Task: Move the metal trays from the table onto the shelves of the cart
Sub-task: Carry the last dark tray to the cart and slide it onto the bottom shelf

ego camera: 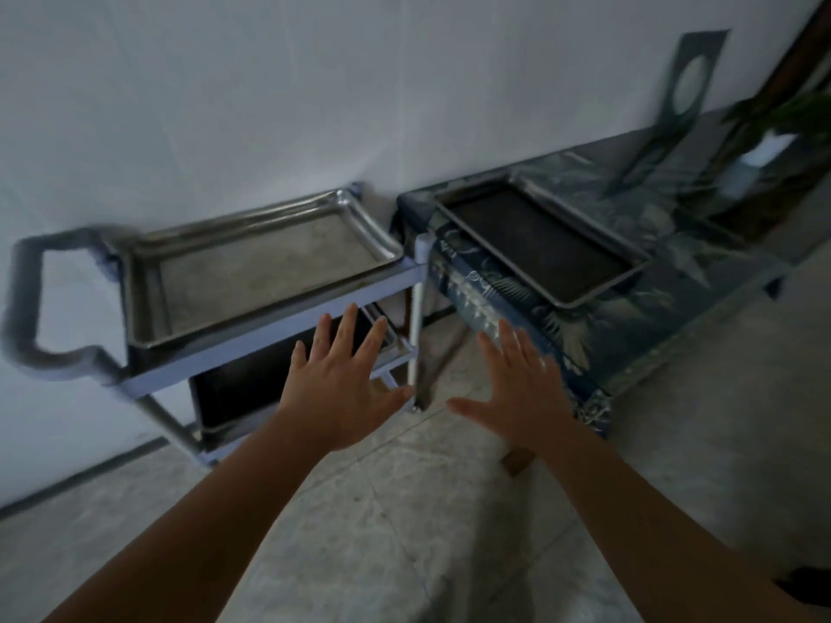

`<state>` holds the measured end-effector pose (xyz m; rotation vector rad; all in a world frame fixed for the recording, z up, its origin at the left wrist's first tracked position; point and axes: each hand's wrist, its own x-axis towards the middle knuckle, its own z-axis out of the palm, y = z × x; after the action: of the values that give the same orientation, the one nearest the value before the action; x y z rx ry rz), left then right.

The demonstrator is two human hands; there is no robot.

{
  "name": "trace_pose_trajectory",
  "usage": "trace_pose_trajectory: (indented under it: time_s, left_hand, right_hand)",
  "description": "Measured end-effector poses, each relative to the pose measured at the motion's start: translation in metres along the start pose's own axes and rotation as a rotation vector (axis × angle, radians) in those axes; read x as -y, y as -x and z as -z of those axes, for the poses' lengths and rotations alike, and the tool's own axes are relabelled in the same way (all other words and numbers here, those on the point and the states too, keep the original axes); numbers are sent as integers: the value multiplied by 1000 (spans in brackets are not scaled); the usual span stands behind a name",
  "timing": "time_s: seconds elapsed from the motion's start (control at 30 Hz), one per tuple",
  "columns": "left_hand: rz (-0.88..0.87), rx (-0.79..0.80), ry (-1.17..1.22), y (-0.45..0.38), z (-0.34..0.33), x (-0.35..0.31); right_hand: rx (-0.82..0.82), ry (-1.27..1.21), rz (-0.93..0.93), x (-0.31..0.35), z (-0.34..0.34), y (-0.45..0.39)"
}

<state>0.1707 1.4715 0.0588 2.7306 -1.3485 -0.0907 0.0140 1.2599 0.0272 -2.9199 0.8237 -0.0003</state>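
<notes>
A metal cart (288, 326) with a loop handle stands against the wall at left. One shiny metal tray (252, 263) lies on its top shelf, and a dark tray (252, 384) rests on the lower shelf. On the table (598, 326) at right, covered with a blue patterned cloth, lies a dark-bottomed metal tray (539, 245), with a second tray's rim showing behind it. My left hand (341, 384) hovers with spread fingers in front of the cart's front edge. My right hand (517, 379) is spread in front of the table's near corner. Neither hand holds anything.
A flat board with an oval cut-out (674, 110) leans on the wall at the table's far end, beside a plant (787, 114). The cart's handle (40, 299) juts out at left. A tiled floor (404, 510) lies below my arms.
</notes>
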Motion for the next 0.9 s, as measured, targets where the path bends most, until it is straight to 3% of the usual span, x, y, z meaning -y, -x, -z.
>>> trace_pose_trajectory:
  time_s: [0.53, 0.9]
  left_hand:
    - [-450, -9, -61, -128, -16, -328]
    - [-707, 93, -67, -182, -45, -508]
  right_hand:
    - [-71, -8, -382, -311, 46, 112]
    - [-71, -61, -648, -454, 37, 171]
